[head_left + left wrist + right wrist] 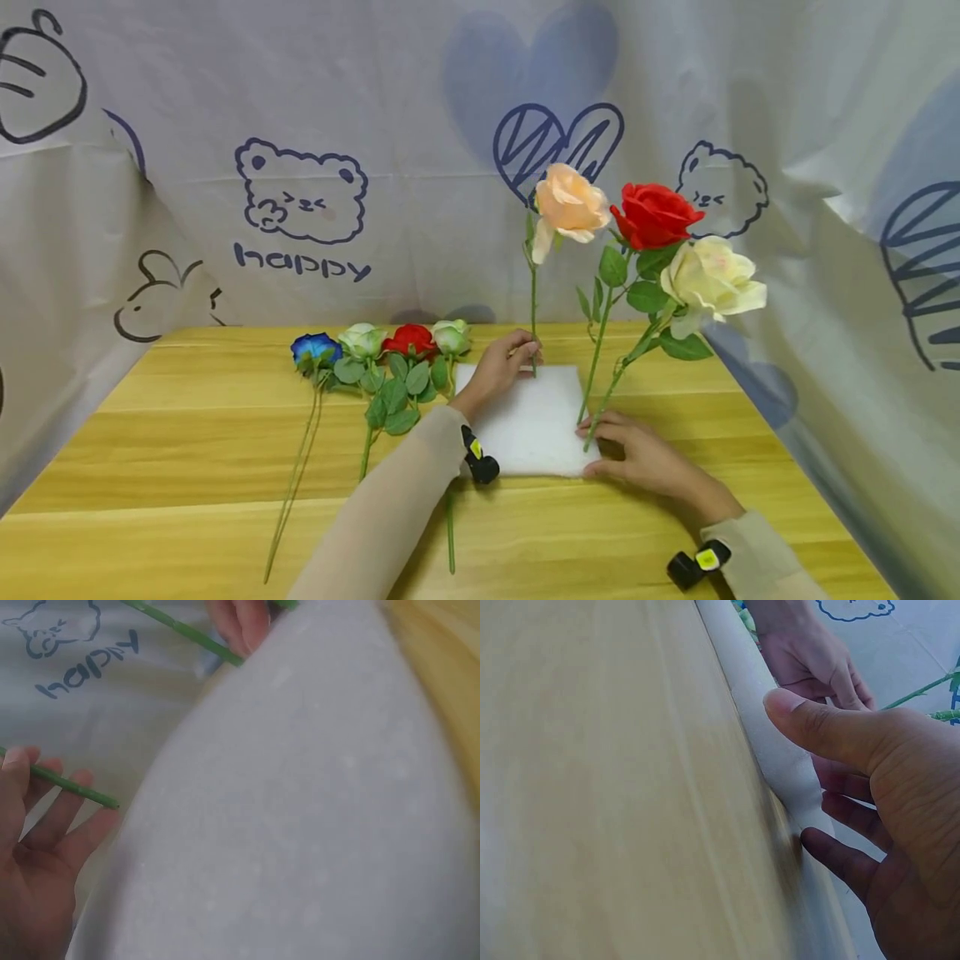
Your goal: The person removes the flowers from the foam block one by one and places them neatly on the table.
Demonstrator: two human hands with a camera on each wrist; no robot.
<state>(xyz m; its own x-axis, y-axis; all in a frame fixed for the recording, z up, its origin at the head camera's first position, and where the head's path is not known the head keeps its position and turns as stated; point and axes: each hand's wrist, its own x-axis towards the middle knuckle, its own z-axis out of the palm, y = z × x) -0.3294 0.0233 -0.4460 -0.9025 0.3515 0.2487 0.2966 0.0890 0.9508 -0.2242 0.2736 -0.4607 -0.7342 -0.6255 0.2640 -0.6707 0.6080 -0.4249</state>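
Shows yellow wood-grain table [187, 467] below, wrinkled pale backdrop [420, 100] behind and at sides. Includes line-drawn bear [302, 187] over lettering "happy" [302, 262], rabbit [161, 304] lower left, striped heart [528, 142], blurry blue heart [528, 58], second bear [727, 179] right.

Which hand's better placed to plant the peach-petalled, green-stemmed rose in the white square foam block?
Probably the left hand: it holds the peach rose low, by the foam block's far edge. The right hand is at the near right corner.

Wood-grain table [172, 467], white foam block [525, 429] on it, blue rose [318, 346], red rose [410, 339], two pale roses [363, 339]
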